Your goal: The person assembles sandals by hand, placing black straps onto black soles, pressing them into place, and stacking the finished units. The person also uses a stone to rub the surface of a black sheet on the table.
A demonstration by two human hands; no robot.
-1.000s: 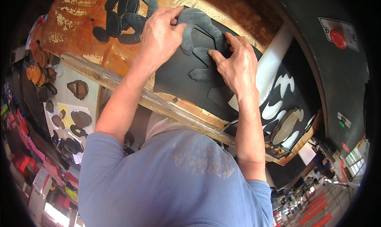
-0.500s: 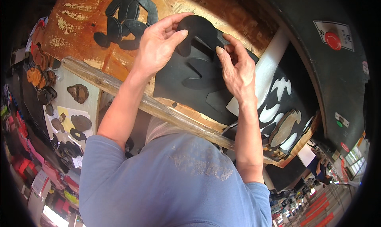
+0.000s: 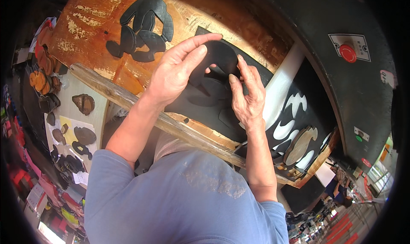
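Between my two hands is a black arch-shaped cut piece (image 3: 222,52) of flat sheet material, leather or rubber, I cannot tell which. My left hand (image 3: 173,75) pinches its left side between thumb and fingers. On the other side, the fingertips and thumb of my right hand (image 3: 250,92) close on its right edge. Below it lies a black sheet (image 3: 203,118) with curved cut outlines, partly hidden by the hands. Farther left, several black cut pieces (image 3: 147,13) rest in an overlapping group on the worn wooden board (image 3: 94,39).
A wooden rail (image 3: 104,86) runs along the board's near edge. At right, white cut shapes (image 3: 296,104) and a wooden shape (image 3: 301,146) lie on a dark surface beside a dark machine body with a red button (image 3: 347,53). Dark and tan pieces (image 3: 85,135) lie at left.
Both hands have come slightly nearer to me with the arch-shaped piece, and its legs now point more toward me. My grip stays on both sides; the view has shifted a little.
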